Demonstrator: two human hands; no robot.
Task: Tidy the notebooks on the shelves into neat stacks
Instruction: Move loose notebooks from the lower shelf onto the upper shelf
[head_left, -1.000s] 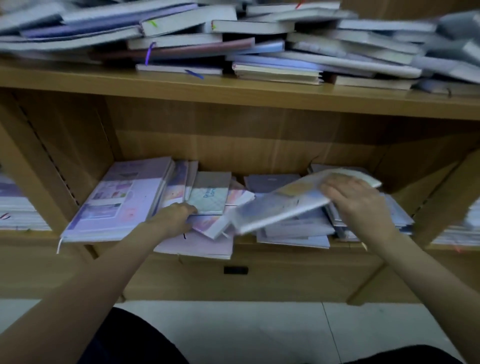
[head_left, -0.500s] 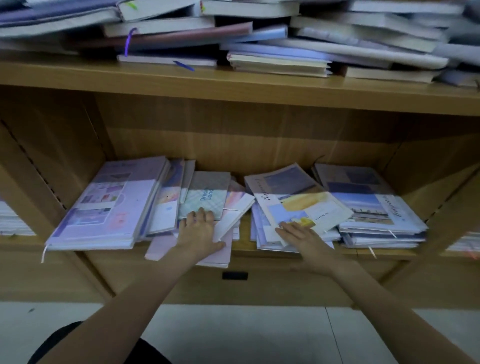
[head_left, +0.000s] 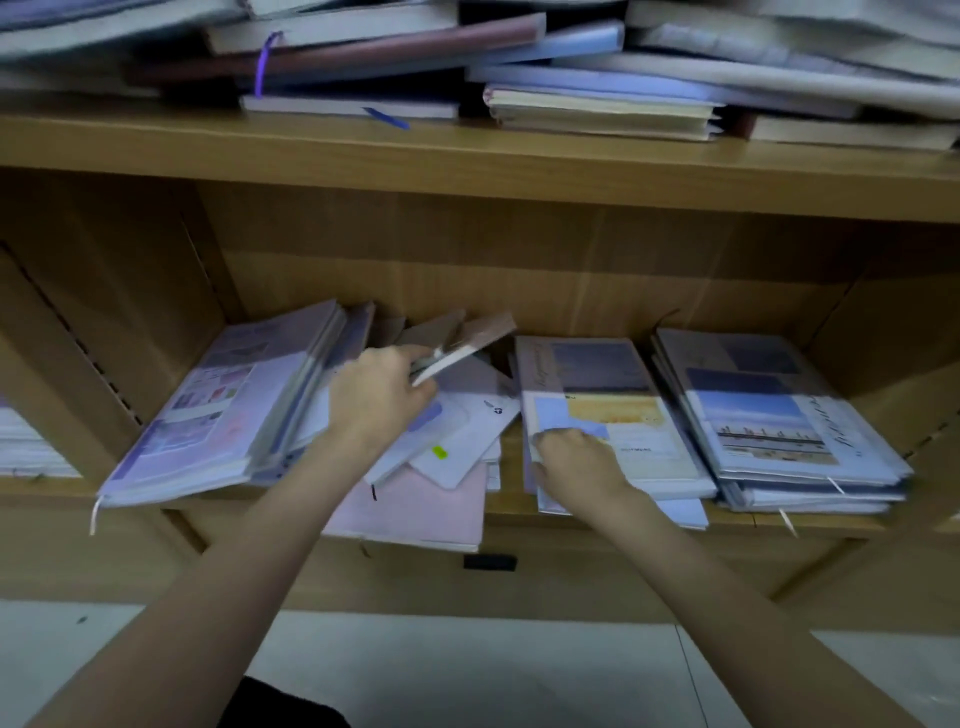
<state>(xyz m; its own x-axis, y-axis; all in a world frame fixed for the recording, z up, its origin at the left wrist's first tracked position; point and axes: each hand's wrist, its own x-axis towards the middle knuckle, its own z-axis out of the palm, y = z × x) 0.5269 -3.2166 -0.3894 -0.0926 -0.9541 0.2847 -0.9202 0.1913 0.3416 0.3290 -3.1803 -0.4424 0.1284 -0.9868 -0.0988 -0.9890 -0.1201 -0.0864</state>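
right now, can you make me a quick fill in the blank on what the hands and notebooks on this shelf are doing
1. The left hand lifts a small notebook from the ____ pile on the lower shelf.
2. The right hand rests on the stack whose top cover shows a ____ patch.
3. A pink notebook juts over the shelf's ____ edge.

Missing words: middle; yellow; front

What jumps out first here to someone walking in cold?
Two bare arms reach into a wooden shelf: the left hand lifts a small notebook from the loose middle pile, the right hand grips a neater stack. Above, the upper shelf sags with jumbled books.
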